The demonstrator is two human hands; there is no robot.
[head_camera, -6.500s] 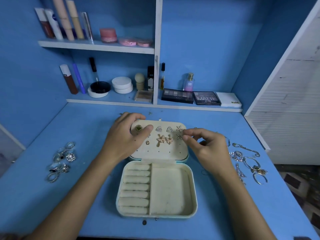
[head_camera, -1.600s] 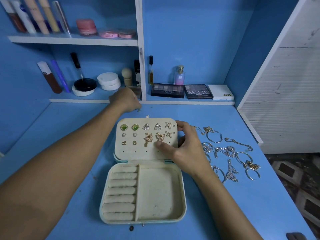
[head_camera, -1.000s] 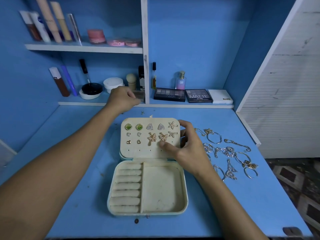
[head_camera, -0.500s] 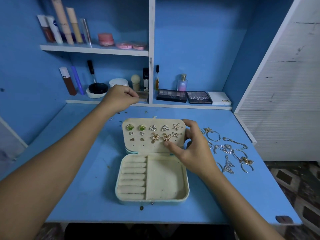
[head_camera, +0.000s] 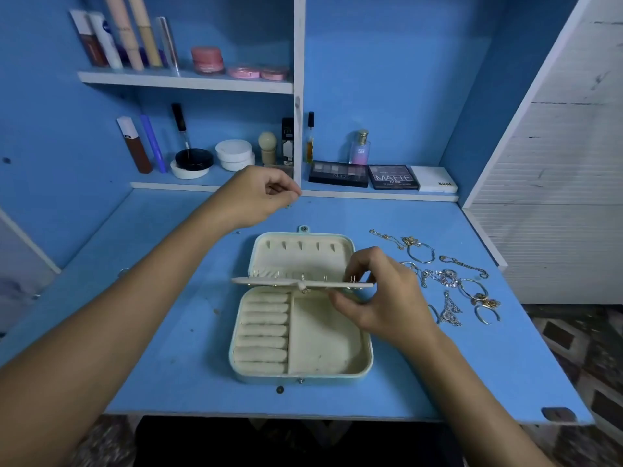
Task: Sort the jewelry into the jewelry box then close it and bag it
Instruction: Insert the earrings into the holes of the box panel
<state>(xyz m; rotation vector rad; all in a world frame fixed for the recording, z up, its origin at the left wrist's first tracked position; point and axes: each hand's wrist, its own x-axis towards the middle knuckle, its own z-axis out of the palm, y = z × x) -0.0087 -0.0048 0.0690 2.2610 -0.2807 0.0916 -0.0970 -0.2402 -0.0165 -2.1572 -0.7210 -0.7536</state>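
The cream jewelry box [head_camera: 300, 377] lies open on the blue table, with ring rolls [head_camera: 263, 332] on its left and a bare compartment on the right. My right hand [head_camera: 381, 298] pinches the right end of the earring panel [head_camera: 269, 282], which stands lifted and edge-on, earring posts poking through it. Behind it the lid [head_camera: 303, 254] shows its hook slots and pocket. My left hand [head_camera: 256, 200] hovers beyond the box with fingertips pinched together; anything between them is too small to see. Loose bracelets and chains [head_camera: 445, 278] lie right of the box.
Shelves at the back carry cosmetics: eyeshadow palettes [head_camera: 338, 173], a perfume bottle [head_camera: 360, 148], jars and tubes. A white slatted cabinet [head_camera: 556, 197] bounds the table's right side. A small dark bit [head_camera: 279, 389] lies just in front of the box.
The earring panel lay flat on the lid with the earrings facing up; my right hand has swung it up to edge-on, uncovering the lid's inside. My left hand stays raised near the shelf.
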